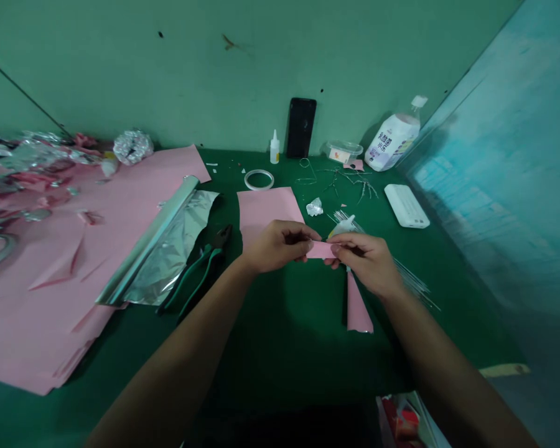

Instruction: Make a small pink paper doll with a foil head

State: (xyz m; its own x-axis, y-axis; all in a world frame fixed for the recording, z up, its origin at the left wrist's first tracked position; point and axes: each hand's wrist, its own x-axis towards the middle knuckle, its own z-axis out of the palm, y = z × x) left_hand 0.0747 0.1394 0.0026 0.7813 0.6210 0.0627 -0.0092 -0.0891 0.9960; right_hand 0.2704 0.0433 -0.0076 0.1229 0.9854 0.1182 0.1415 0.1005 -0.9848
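Observation:
A small strip of pink paper (pixel 321 250) is stretched between my two hands, above the green table. My left hand (pixel 282 244) pinches its left end between thumb and fingers. At the other end my right hand (pixel 364 258) grips it the same way. Under my right wrist lies a pink paper cone (pixel 357 308), wide end toward me. Behind the hands, a larger pink sheet (pixel 270 211) lies flat, partly covered by my left hand. A white-tipped bottle (pixel 345 225) is mostly hidden behind my right hand.
Left of my arms lie pliers (pixel 210 258), a foil roll (pixel 152 242) and stacked pink paper (pixel 37 336). Farther back are a tape roll (pixel 259 180), glue bottle (pixel 274 149), phone (pixel 301 127) and plastic bottle (pixel 392 142). Metal wires (pixel 415 283) and a white case (pixel 406 206) sit right.

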